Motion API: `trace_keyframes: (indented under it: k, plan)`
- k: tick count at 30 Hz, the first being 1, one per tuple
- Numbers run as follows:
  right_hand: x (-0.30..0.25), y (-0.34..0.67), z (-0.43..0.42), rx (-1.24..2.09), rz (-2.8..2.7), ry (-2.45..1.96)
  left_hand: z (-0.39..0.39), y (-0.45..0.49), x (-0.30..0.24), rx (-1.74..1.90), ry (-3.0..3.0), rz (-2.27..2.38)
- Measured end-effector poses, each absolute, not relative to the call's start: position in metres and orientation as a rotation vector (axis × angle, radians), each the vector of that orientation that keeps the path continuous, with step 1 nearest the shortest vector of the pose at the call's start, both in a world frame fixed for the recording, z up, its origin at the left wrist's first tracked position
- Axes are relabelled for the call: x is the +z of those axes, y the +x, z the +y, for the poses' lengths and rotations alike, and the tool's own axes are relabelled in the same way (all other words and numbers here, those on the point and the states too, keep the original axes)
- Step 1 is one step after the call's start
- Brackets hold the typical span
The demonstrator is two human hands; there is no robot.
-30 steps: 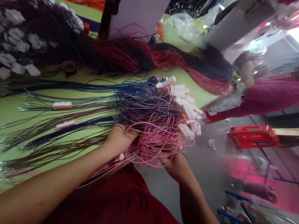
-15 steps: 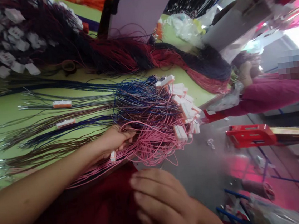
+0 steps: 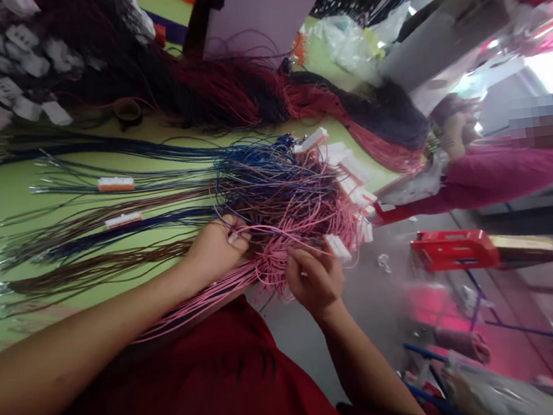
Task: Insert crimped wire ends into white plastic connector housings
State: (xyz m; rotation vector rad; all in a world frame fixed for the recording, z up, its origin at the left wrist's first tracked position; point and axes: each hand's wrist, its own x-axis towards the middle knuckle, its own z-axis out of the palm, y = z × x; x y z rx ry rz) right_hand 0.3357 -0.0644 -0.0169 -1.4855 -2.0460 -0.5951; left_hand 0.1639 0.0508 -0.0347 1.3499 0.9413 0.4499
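Note:
Wires in blue, grey, brown and pink lie in a tangled bundle (image 3: 273,174) on the green table, with white-and-orange connectors (image 3: 353,182) at their right end. My left hand (image 3: 218,244) is closed at the bundle's near side, a small white connector (image 3: 233,238) between its fingers. Over the pink wires (image 3: 277,264), my right hand (image 3: 317,276) is closed with curled fingers, close to a white connector (image 3: 338,247); what it pinches is too small to make out. Two more connectors, one upper (image 3: 116,184) and one lower (image 3: 123,219), rest on the wires at left.
A thick red and black wire bundle (image 3: 239,98) runs along the back, with white connectors (image 3: 3,85) heaped at its left. A tape roll (image 3: 126,112) lies beside it. Another person's pink sleeve (image 3: 511,167) is at right. A red rack part (image 3: 454,249) stands beyond the table edge.
My right hand has moved up and away from my body to the pink wires. The small white connector, earlier below my left hand, is now up at its fingers.

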Motion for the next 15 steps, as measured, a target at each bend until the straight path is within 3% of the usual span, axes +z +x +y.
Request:
trace_keyframes:
  k: [8, 12, 15]
  plan:
    - [-0.005, 0.319, -0.058, -0.598, -1.981, -1.556, 0.026, 0.132, -0.025, 0.326, 2.093, 0.406]
    - [0.016, 0.3, -0.083, -0.363, -2.093, -1.476, 0.006, 0.136, -0.026, 0.16, 2.296, 0.46]
    - [0.024, 0.284, -0.092, -0.187, -2.346, -1.274, -0.003, 0.147, -0.026, 0.157, 2.09, 0.541]
